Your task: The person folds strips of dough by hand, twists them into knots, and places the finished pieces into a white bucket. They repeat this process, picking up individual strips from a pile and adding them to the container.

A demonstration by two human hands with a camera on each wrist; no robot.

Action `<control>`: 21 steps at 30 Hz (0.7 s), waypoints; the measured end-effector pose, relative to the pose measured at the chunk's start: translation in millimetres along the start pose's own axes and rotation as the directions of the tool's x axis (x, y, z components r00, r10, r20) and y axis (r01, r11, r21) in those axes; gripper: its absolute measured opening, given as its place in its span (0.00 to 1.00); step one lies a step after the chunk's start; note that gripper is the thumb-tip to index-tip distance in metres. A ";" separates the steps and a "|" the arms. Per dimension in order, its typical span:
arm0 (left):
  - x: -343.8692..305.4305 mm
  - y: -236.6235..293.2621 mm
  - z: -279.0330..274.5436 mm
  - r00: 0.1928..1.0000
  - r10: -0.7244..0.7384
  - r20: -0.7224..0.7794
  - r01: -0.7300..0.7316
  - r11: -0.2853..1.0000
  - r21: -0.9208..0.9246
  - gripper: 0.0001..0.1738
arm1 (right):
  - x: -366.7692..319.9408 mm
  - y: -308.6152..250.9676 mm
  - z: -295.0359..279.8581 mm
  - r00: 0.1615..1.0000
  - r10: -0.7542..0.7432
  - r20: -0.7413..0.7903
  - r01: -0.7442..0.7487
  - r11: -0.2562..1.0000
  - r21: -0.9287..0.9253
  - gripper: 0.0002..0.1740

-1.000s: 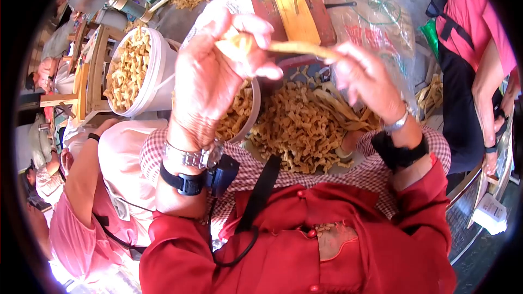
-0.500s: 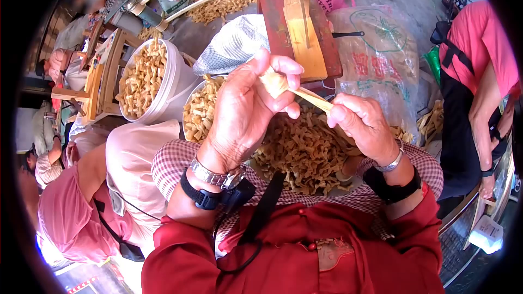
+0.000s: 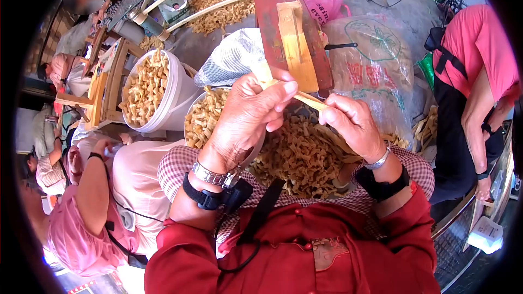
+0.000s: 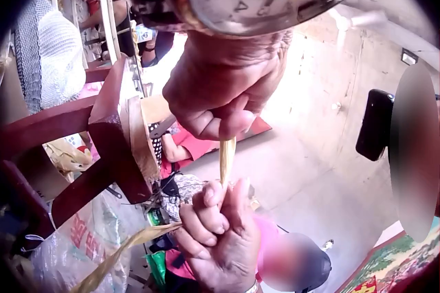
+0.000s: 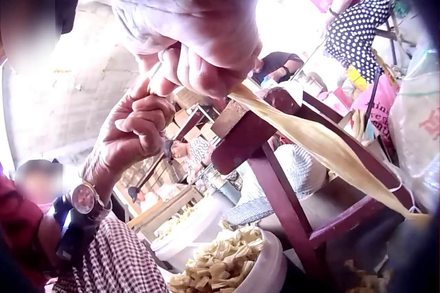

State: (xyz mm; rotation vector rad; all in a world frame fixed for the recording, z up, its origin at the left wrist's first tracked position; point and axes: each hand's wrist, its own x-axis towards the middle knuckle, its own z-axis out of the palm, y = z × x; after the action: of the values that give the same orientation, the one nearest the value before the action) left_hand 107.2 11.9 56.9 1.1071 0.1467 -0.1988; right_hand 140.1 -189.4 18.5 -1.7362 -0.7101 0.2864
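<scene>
My left hand (image 3: 239, 117) pinches a pale yellow, flat strip (image 3: 309, 100) between thumb and fingers, and part of it sticks up above the thumb. At the right, my right hand (image 3: 357, 125) grips the same strip with curled fingers. A short taut length (image 4: 227, 159) runs between the two hands in the left wrist view. From the right fist, a long loose tail (image 5: 316, 138) hangs down in the right wrist view. Below both hands, between the knees, lies a heap of small knotted yellow-brown pieces (image 3: 305, 158).
A white bucket (image 3: 182, 90) full of similar pieces stands at the left, with a second filled container (image 3: 207, 114) nearer. Ahead is a red-brown bench (image 3: 269, 5) bearing a yellow wooden block (image 3: 297, 49). A mesh sack (image 3: 231, 54) and clear plastic bag (image 3: 376, 65) flank it. People sit on both sides.
Both hands have come down from higher up. My left hand, earlier palm up with fingers spread around the strip, has turned over and now pinches it. The right hand keeps its grip.
</scene>
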 end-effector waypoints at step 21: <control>90.8 19.2 -14.6 0.958 0.278 -0.073 -0.258 0.943 0.208 0.03 | 84.2 23.1 -61.6 0.984 -0.118 -0.134 0.074 0.953 -0.294 0.20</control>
State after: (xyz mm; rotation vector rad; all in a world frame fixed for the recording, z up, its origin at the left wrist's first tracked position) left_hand 199.7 25.5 47.6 1.3220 0.0657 0.0905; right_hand 246.4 -191.2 29.1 -1.9683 -0.7513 -0.0184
